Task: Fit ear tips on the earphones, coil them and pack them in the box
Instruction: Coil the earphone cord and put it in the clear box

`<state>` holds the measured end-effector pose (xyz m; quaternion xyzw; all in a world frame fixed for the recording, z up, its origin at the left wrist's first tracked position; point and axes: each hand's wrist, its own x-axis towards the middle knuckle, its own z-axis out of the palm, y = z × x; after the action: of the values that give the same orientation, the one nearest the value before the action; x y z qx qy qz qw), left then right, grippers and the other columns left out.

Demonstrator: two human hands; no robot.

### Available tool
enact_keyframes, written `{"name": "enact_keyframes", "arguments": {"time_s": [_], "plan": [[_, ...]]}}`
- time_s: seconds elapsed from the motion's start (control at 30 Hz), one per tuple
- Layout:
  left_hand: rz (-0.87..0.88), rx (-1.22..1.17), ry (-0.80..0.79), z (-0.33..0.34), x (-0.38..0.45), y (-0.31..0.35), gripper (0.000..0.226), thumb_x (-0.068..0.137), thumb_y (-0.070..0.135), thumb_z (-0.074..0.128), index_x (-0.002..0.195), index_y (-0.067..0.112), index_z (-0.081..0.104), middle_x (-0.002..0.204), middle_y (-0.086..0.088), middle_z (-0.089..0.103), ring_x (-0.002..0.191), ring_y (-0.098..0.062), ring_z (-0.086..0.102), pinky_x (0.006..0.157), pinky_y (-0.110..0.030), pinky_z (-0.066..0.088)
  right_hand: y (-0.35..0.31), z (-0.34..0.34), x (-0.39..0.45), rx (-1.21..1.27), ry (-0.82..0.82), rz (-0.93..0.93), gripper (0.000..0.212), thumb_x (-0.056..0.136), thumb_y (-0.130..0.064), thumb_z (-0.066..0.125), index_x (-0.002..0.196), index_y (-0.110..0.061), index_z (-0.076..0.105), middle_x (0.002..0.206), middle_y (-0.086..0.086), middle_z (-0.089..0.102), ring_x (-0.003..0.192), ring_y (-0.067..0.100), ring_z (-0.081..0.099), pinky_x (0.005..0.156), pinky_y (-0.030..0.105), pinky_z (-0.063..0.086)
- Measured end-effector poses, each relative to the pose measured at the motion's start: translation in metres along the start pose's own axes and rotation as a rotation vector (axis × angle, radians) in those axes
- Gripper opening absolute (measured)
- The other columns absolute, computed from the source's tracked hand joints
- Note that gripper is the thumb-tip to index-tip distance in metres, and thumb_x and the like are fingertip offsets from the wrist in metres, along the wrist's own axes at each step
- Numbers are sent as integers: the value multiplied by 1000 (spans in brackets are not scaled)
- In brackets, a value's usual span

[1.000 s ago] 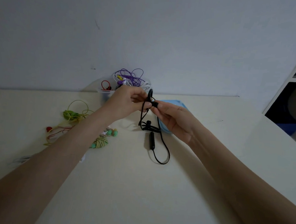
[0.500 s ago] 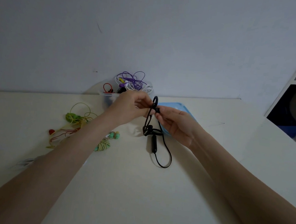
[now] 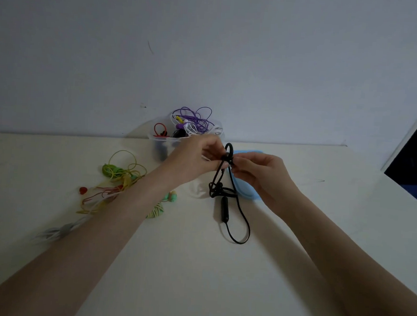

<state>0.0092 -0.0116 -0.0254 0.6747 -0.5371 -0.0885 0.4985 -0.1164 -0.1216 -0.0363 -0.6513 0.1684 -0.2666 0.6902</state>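
- Head view: we have both hands raised just above the tabletop (image 3: 194,268), meeting in front of the box (image 3: 159,147) at the far edge.
- Left hand (image 3: 192,160): fingers (image 3: 224,164) pinched shut on the black earphones (image 3: 225,183) at the upper end, just under the ear hook (image 3: 229,148).
- Right hand (image 3: 260,173): fingers closed on the same earbud from the other side. Looks like an ear tip going on, but the tip is too small and dark to confirm.
- Earphones hang from the pinch. Ear hook loop points up, long axis roughly vertical, leaning slightly toward us at the bottom.
- Below the hands the cable bunches in a loose tangle, then the remote (image 3: 224,209) and a bottom loop (image 3: 240,234) lie on the tabletop, pointing at us.
- Second earbud: we think it sits in the tangle, can't tell if it has a tip.
- Progress, our read: early on this pair. Tip fitting in hand, coiling not done, packing not done.
- Box already holds a heap of cables, purple (image 3: 195,117) on top, red (image 3: 160,131) at the left side.
- Blue lid (image 3: 245,187) lies flat just behind the right hand, partly hidden.
- Left of the box, under and beside the left forearm: green-yellow (image 3: 120,169), red-yellow (image 3: 96,197), mint (image 3: 165,201) and grey (image 3: 56,232) sets on the tabletop. Some bundled, some loose.
- So several pairs are left outside the box.
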Motion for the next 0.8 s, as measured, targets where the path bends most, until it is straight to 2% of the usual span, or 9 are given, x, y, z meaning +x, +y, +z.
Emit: {"name": "enact_keyframes", "arguments": {"time_s": [0.17, 0.3, 0.43, 0.53, 0.63, 0.8], "plan": [[14, -1, -10, 0, 1, 0, 31, 75, 1, 72, 73, 25, 53, 76, 12, 60, 65, 11, 58, 67, -9, 48, -2, -1, -1, 86, -32, 42, 12, 88, -3, 55, 91, 1, 66, 72, 4, 65, 63, 7, 61, 65, 15, 51], [-51, -108, -3, -2, 2, -5, 26, 74, -1, 71, 80, 20, 58, 76, 8, 63, 65, 9, 60, 68, -8, 47, -3, -1, 0, 198, -46, 74, 17, 93, -8, 50, 93, -1, 65, 76, 10, 65, 63, 11, 62, 65, 17, 53], [-81, -164, 1, -4, 3, -7, 25, 74, -5, 70, 82, 16, 59, 75, 6, 64, 62, 6, 61, 66, -8, 47, -3, 1, -1, 74, -61, 23, 14, 89, -3, 54, 97, 0, 65, 81, 9, 67, 67, 10, 64, 67, 17, 53], [-84, -173, -20, -2, 2, -5, 24, 75, -5, 69, 81, 16, 58, 73, 3, 63, 59, 5, 61, 64, -10, 51, -2, 3, -2, -25, -33, 0, 9, 86, -1, 58, 90, -3, 67, 77, 7, 65, 65, 9, 62, 61, 15, 50], [-83, -154, -39, -1, 2, -3, 23, 76, -6, 68, 79, 15, 57, 72, 2, 62, 57, 3, 62, 61, -12, 51, -3, 3, -1, -41, -3, -9, 7, 85, 0, 60, 87, -1, 67, 77, 10, 64, 66, 10, 60, 62, 14, 50], [-81, -138, -37, -3, 2, -2, 24, 76, -6, 68, 80, 15, 58, 73, 3, 62, 58, 5, 60, 61, -9, 49, -3, 3, -2, -48, -30, -22, 13, 84, -3, 62, 97, -3, 67, 77, 8, 67, 67, 11, 63, 64, 16, 51]]}}
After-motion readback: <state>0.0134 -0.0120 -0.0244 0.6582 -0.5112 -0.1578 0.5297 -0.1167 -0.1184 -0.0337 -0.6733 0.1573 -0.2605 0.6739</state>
